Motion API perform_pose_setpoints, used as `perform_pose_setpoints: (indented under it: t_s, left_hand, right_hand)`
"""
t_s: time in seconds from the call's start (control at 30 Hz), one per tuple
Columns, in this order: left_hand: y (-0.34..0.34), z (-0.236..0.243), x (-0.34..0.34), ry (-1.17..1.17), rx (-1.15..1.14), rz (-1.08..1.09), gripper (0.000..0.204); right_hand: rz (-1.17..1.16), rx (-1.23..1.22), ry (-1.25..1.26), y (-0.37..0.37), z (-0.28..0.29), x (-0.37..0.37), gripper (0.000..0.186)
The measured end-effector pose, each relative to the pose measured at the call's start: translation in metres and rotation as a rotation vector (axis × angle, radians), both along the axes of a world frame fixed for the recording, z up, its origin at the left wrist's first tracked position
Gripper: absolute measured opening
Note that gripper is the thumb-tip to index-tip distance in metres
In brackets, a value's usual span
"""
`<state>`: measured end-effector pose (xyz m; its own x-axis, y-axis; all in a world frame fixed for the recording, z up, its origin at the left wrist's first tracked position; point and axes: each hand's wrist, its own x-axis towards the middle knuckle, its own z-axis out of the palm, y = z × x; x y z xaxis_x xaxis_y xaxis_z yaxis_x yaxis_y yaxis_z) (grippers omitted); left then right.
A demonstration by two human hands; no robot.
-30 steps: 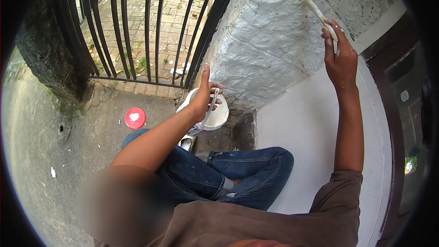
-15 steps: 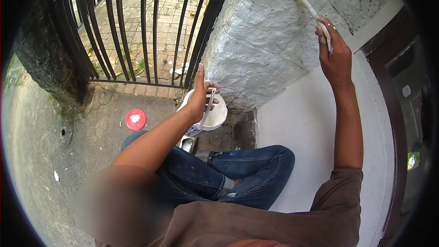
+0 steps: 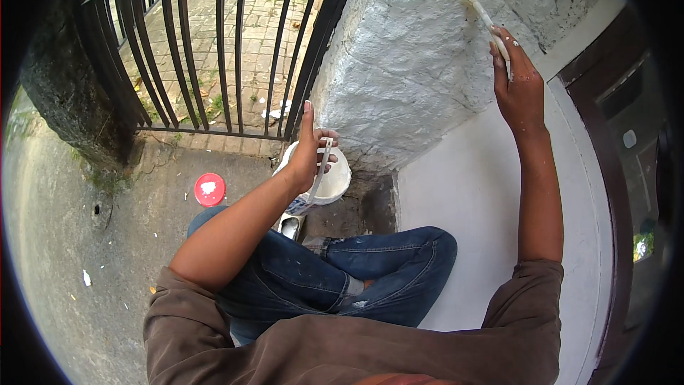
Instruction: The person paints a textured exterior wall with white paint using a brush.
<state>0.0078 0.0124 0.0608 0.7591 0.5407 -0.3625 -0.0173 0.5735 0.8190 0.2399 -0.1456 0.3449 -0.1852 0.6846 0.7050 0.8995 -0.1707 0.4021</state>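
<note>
My right hand [image 3: 519,78] is closed round the white handle of a paintbrush [image 3: 482,14], and paint specks dot its fingers. The brush's tip meets the rough, white-painted wall [image 3: 406,50]. Lower and to the left, my left hand [image 3: 310,153] has its fingers hooked round the pale handle [image 3: 320,175] of a white bucket [image 3: 340,182], thumb pointing up. White paint coats the inside of the bucket. It stands beside the foot of the wall, partly hidden by my hand.
A round red lid [image 3: 209,190] smeared with white lies on the concrete ground [image 3: 135,242]. Black gate bars [image 3: 224,57] rise beyond the bucket. My bent legs in jeans [image 3: 392,264] are close below it. A smooth white ledge [image 3: 470,192] lies at right, beside a dark frame [image 3: 591,64].
The view has shifted very slightly. The brush tip stays at nearly the same spot on the wall, and my left hand keeps hold of the bucket handle.
</note>
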Motion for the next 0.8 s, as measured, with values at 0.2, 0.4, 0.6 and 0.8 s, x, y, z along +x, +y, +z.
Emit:
perform_pose_setpoints:
  t_s: [0.2, 0.4, 0.6, 0.8]
  left_hand:
    - [0.0, -0.002, -0.002, 0.017, -0.012, 0.009, 0.112]
    - [-0.001, 0.0, 0.0, -0.002, -0.008, 0.006, 0.112]
    - [0.001, -0.001, -0.002, 0.004, -0.006, 0.0, 0.113]
    - [-0.001, 0.0, 0.0, -0.003, -0.009, -0.005, 0.112]
  right_hand:
    - [-0.058, 0.032, 0.025, 0.0, -0.003, -0.006, 0.033]
    - [-0.04, -0.056, 0.11, -0.003, -0.005, -0.004, 0.035]
    - [-0.093, -0.045, 0.221, -0.016, 0.008, -0.017, 0.032]
    - [-0.02, 0.009, 0.377, -0.012, 0.003, -0.004, 0.03]
